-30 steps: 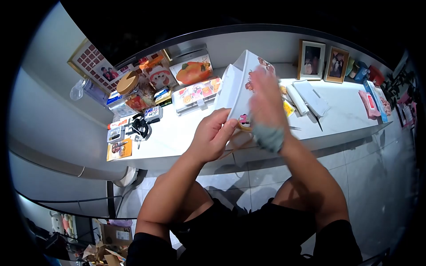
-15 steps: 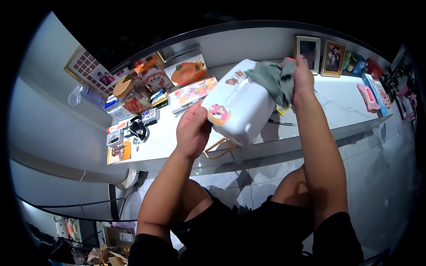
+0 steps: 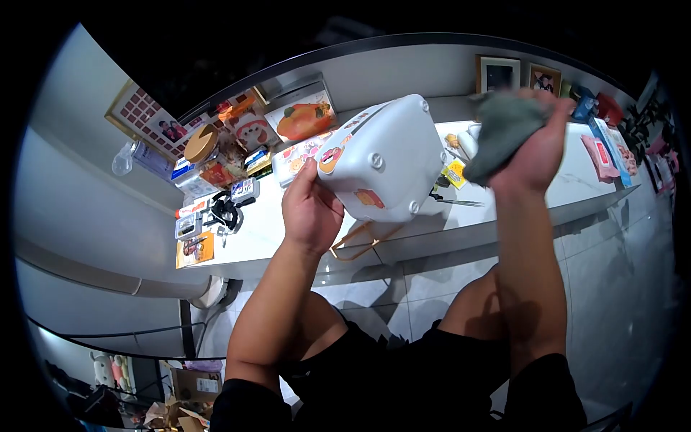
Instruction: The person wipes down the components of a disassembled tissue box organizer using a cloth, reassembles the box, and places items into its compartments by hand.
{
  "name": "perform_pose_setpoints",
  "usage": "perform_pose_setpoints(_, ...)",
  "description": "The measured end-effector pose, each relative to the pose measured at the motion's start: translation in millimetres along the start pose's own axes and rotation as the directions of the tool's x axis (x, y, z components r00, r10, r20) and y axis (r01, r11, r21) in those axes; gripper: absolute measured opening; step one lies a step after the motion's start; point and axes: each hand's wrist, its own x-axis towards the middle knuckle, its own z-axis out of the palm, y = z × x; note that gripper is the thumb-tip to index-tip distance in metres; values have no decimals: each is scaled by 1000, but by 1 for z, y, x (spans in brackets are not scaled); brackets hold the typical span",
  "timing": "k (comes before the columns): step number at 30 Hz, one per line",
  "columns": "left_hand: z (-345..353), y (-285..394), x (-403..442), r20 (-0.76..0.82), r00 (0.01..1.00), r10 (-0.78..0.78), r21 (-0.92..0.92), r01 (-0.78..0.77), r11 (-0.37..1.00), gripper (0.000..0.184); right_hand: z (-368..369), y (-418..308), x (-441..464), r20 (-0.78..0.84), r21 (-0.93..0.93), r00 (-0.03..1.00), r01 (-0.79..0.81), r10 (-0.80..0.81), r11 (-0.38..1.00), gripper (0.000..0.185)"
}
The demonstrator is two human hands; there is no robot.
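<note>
A white box [image 3: 392, 158] with stickers and small round feet is tilted above the table, its underside turned toward me. My left hand [image 3: 312, 210] grips its lower left edge, with the thumb up by a round sticker. Away from the box, to its right, my right hand [image 3: 536, 155] holds a bunched grey-green cloth [image 3: 505, 137], slightly blurred. Below and between them a yellow packet [image 3: 455, 173] lies on the white table [image 3: 281, 230].
Behind the box stand a persimmon-print box [image 3: 306, 121] and a jar with a wooden lid [image 3: 201, 144]. Picture frames [image 3: 498, 74] lean at the back right. A pink wipes pack [image 3: 599, 158] lies at the right. Black cables [image 3: 224, 210] lie at the left.
The white box has turned so its footed underside shows. My right hand, holding the cloth, has moved off the box to the right. My left hand still grips the box.
</note>
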Motion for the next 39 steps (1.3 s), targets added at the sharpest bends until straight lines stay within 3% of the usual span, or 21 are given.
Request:
perform_pose_setpoints(1,1,-3,0,-1,1000,-4,2,4,1000,46,21,10,-13,203,99,973,-130,108,987,61)
perform_pose_setpoints(4,4,-7,0,-20,999,-44,-26,43,999,48,46,31,-48,460,-593,828,19,320,805,68)
perform_pose_setpoints(6,9,-7,-5,36,996,-77,-54,79,995,51,40,39,-41,678,-733,657,634,329,247,65)
perform_pose_setpoints(7,9,-7,-6,34,999,-22,-24,23,999,51,31,46,-37,677,-735,659,633,328,244,65)
perform_pose_setpoints(9,7,-1,-9,30,999,-17,-21,17,1000,51,6,65,-31,391,-916,888,400,244,11,63)
perform_pose_setpoints(10,8,1,-10,26,1000,-10,-17,10,1000,52,-1,74,-28,391,-916,887,401,245,11,63)
perform_pose_setpoints(12,14,-4,-11,29,999,16,-34,-15,999,51,-7,86,-23,-34,-998,993,-39,111,45,65)
perform_pose_setpoints(17,12,-8,-6,-28,997,78,75,-76,994,47,48,73,-85,255,-965,921,225,294,134,85)
perform_pose_setpoints(20,11,-9,-12,-24,997,68,130,-65,989,48,18,86,-51,206,-956,931,125,303,264,91)
perform_pose_setpoints(22,15,-10,-16,-49,996,81,168,-72,983,53,-15,100,-26,210,-973,925,165,317,163,96)
perform_pose_setpoints(23,19,-13,-19,-48,996,81,132,-74,988,52,-14,101,-22,6,-961,949,-82,315,266,95)
perform_pose_setpoints(26,9,-14,-7,-38,990,134,152,-127,980,51,-10,113,-38,-212,-844,919,-343,332,412,89)
perform_pose_setpoints(27,16,-10,-8,-18,988,152,180,-147,973,52,-3,102,-65,27,-936,939,-96,342,339,88)
perform_pose_setpoints(29,-2,4,-8,49,995,89,213,-97,972,49,15,90,-77,259,-949,892,165,370,268,87)
perform_pose_setpoints(31,-3,4,-21,185,980,76,433,-151,889,53,44,79,-72,15,-807,899,-248,438,536,83)
perform_pose_setpoints(32,-4,1,-23,289,951,114,617,-276,737,54,46,83,-72,11,-809,900,-248,436,533,83)
perform_pose_setpoints(33,1,3,-26,278,957,81,669,-253,699,51,46,88,-73,-4,-747,897,-296,442,596,82)
perform_pose_setpoints(34,6,5,-29,261,964,46,719,-226,657,49,47,89,-78,-18,-751,913,-281,407,598,80)
perform_pose_setpoints(36,-2,2,-28,196,977,80,591,-183,786,48,53,89,-87,-46,-760,941,-252,336,599,76)
perform_pose_setpoints(38,0,-1,-28,175,979,101,570,-185,801,50,62,75,-94,50,-929,984,-17,172,370,70)
perform_pose_setpoints(39,2,-5,-28,133,976,173,568,-218,794,52,59,75,-98,111,-867,970,-12,217,498,65)
